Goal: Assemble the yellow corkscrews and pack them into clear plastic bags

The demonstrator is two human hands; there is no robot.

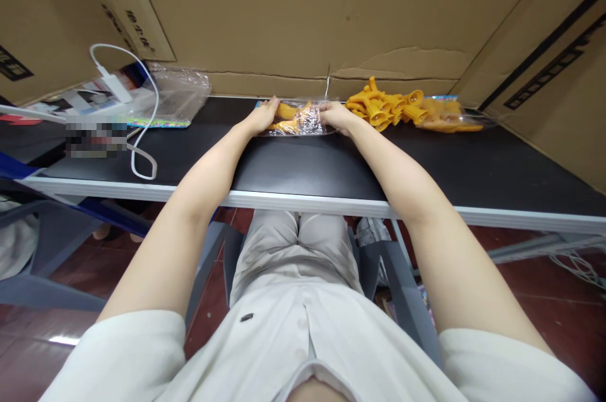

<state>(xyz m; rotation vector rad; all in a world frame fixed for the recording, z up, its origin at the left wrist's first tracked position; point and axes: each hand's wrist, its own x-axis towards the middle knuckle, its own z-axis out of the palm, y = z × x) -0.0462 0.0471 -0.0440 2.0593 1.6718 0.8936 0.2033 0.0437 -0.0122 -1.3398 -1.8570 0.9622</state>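
Observation:
A clear plastic bag [310, 119] with orange-yellow plastic pieces [286, 127] inside lies on the black tabletop in front of me. My left hand [265, 117] grips the bag's left end. At its right end, my right hand [335, 115] has its fingers closed on the film, their tips partly hidden. Just right of that hand is a heap of loose orange-yellow plastic pieces [379, 105], some with cup-shaped ends. Beyond the heap sits another clear bag [447, 118] holding similar pieces.
Flat clear bags [177, 96] with colourful edging lie at the back left. A white cable [154, 89] loops near a white plug [116, 88] and a blurred-out item [96, 137]. Cardboard walls [265, 11] enclose the back and sides. A metal edge [303, 201] runs along the table's front.

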